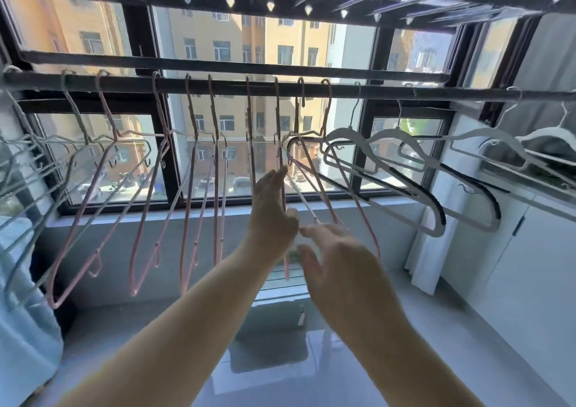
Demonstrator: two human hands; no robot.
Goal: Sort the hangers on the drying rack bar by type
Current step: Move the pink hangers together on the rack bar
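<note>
A dark bar (233, 86) runs from left to right in front of a big window (237, 48), and all hangers hang from it by their hooks. There are 3 kinds. At the left end hang thin pale hangers (78, 120), close together and tilted. In the middle hang thin pink hangers (216, 204), most of them turned edge-on to the camera. At the right hang broad grey hangers (343, 132) with dark edges.

The 2 hands are raised among the last pink hangers, near the border with the grey ones. The left hand (271, 210) has its fingers straight and pointing up. One pink hanger (282, 185) runs down just beside these fingers and goes behind the thumb; I cannot tell if the thumb presses it. The right hand (339, 263) is lower and a little blurred. Its fingers are spread and loose and it holds nothing. Its fingertips (307, 230) are very near the left thumb and near the lower end of a thin wire.

The groups overlap. The shoulder of the nearest grey hanger reaches across the last 2 pink hangers, whose arms slope down to the right behind the right hand. At the left, the pale hangers cross the first pink ones.

Above the bar is a dark rail with holes (280, 4). Outside stands a yellow building (93, 32). A pale blue cloth (21, 328) is at the left edge, a white cabinet (530, 266) at the right, and below is a glossy floor (280, 360).
</note>
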